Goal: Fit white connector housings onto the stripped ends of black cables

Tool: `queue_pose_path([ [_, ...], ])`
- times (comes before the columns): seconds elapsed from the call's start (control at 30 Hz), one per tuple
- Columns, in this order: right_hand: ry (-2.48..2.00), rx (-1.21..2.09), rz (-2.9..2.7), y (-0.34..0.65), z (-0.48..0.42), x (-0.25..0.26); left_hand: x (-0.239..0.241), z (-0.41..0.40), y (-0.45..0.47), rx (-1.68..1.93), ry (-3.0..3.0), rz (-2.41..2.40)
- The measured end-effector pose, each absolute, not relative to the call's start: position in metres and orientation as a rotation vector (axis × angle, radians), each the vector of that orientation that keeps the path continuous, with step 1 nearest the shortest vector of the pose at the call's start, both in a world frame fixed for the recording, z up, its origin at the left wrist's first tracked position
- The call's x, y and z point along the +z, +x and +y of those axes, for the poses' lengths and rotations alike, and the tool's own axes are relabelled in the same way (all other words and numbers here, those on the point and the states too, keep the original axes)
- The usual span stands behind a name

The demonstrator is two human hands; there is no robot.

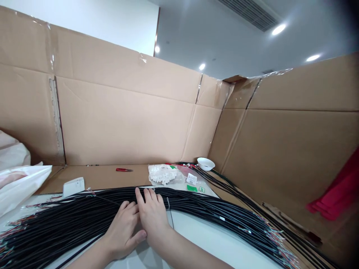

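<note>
A thick bundle of black cables (213,213) lies in an arc across the white table (207,239), with coloured wire ends at both sides. My left hand (123,229) rests palm down on the cables, fingers stretched flat. My right hand (153,213) lies beside it, overlapping its edge, fingers extended and spread over the cable bundle. Neither hand grips anything.
Tall cardboard walls (126,123) enclose the table at back and right. Behind the cables lie a clear bag of small white connectors (162,173), a white bowl (205,163), red-handled pliers (123,170), a white box (73,186), white plastic bags (17,179) at left, and red fabric (336,198) at right.
</note>
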State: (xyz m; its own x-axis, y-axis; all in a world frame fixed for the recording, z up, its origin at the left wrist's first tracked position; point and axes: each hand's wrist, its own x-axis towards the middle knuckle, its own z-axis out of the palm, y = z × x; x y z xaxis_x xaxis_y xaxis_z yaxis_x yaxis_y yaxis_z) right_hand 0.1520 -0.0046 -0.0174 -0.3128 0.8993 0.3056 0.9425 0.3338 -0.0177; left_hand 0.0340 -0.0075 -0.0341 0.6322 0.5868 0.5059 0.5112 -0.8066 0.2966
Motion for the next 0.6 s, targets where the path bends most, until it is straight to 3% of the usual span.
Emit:
queue_pose_path([
  [0.23,-1.463,0.101,-2.569,0.160,-0.023,-0.003,-0.044,-0.003,0.037,0.936,2.690,0.899],
  [0.4,-1.855,-0.172,-2.258,0.197,0.027,0.011,-0.037,0.000,0.039,0.693,2.727,1.157],
  [0.6,-1.972,-0.163,-2.325,0.227,0.092,-0.001,-0.031,-0.004,0.039,0.715,2.783,1.099],
])
